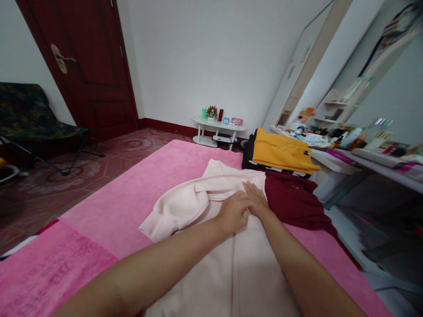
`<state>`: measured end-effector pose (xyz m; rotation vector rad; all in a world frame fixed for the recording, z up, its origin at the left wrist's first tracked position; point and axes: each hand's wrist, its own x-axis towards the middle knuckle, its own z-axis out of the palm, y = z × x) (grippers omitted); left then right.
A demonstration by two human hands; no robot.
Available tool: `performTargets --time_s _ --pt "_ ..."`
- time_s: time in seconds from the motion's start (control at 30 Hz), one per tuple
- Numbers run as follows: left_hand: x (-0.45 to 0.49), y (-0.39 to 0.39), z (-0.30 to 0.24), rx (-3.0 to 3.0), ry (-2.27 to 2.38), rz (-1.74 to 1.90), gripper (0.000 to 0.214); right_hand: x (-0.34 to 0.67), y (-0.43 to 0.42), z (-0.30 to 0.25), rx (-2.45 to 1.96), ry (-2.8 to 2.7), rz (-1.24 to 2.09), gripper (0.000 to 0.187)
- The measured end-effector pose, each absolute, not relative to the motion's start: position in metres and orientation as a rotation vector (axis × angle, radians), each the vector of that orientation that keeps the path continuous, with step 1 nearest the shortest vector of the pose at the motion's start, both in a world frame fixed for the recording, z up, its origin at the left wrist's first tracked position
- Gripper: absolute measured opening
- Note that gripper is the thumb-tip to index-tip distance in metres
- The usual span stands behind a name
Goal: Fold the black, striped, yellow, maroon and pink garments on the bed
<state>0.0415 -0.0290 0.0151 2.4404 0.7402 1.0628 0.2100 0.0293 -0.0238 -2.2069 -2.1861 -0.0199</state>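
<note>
A pale pink long-sleeved top [264,268] lies spread on the bed, with one sleeve [185,207] folded across it and its cuff pointing left. My left hand [234,212] is closed on the fabric near the middle, its fingers curled. Beside it and touching it, my right hand [257,200] rests flat on the top near the right edge, fingers stretched out. A dark red garment [294,200] lies just right of the top and is partly covered by the stack behind it.
Folded clothes with a yellow sweatshirt [280,149] uppermost are stacked at the bed's far right. The pink bedspread [132,198] extends leftward. A cluttered dressing table [333,163] stands right, a small white table [218,124] beyond the bed, and a camouflage chair [33,114] left.
</note>
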Motion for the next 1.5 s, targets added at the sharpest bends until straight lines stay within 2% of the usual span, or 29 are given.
performTargets --time_s 0.1,0.2,0.3,0.37,0.4,0.5,0.6,0.77,0.87,0.97,1.1,1.23,1.3,1.5 --pt "-0.005 -0.030 0.037 2.553 0.885 1.105 0.047 0.209 0.029 -0.023 -2.209 -2.150 0.001 0.059" --pt "-0.068 -0.019 0.047 2.575 1.343 1.060 0.051 0.207 0.032 -0.022 -2.239 -2.089 0.115 0.060" --pt "-0.129 -0.005 0.039 2.322 1.804 0.733 0.064 0.204 0.034 -0.020 -2.278 -2.049 0.207 0.060" --pt "-0.158 0.000 0.026 2.118 1.886 0.509 0.074 0.202 0.034 -0.019 -2.297 -2.022 0.216 0.061" --pt "-0.168 0.000 0.020 2.074 1.884 0.426 0.071 0.201 0.034 -0.019 -2.303 -2.011 0.210 0.061" --pt "-0.180 -0.005 0.007 2.003 1.829 0.316 0.045 0.199 0.032 -0.020 -2.294 -1.991 0.173 0.060" --pt "-0.174 -0.007 0.017 1.848 1.708 0.423 0.036 0.199 0.030 -0.023 -2.283 -1.988 0.138 0.060" --pt "-0.145 -0.010 0.101 1.962 1.466 0.656 0.031 0.199 0.025 -0.025 -2.229 -1.975 0.079 0.058" --pt "-0.113 -0.038 0.160 2.268 1.257 0.552 0.030 0.200 0.020 -0.025 -2.104 -1.911 0.085 0.054" --pt "-0.075 -0.085 0.187 2.513 1.037 0.327 0.023 0.203 0.014 -0.021 -1.977 -1.853 0.117 0.047" --pt "-0.028 -0.146 0.165 2.739 0.811 0.031 0.020 0.208 0.009 -0.014 -1.934 -1.830 0.160 0.041" --pt "0.006 -0.172 0.127 2.775 0.777 -0.287 0.021 0.215 0.014 -0.013 -1.911 -1.801 0.217 0.035" --pt "0.014 -0.173 0.114 2.727 0.775 -0.279 0.019 0.219 0.018 -0.016 -1.891 -1.789 0.238 0.033" --pt "0.017 -0.163 0.102 2.272 0.561 0.070 0.012 0.232 0.033 -0.033 -1.821 -1.711 0.273 0.030"
